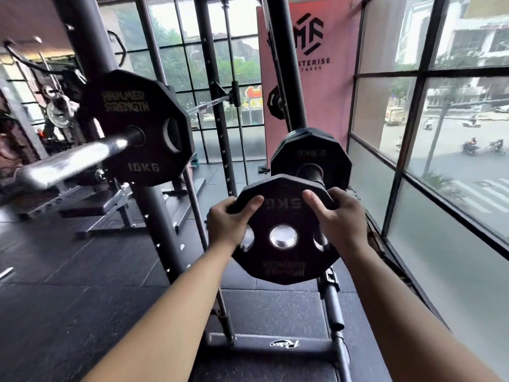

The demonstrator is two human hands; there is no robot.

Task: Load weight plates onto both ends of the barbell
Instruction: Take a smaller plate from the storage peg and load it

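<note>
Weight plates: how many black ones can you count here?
4. The 10 kg plate sits on the bar, left. The 5 kg plate is gripped by left hand and right hand. A stored plate behind may hide more. A far plate beside the banner.

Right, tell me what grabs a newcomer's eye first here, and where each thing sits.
First, the black many-sided 5 kg weight plate in the centre foreground, gripped at its upper edge by the left hand and the right hand. Next, the larger black 10 kg plate on the shiny chrome barbell sleeve at upper left. Behind, a pink banner with a black logo stands beside the windows at right.
</note>
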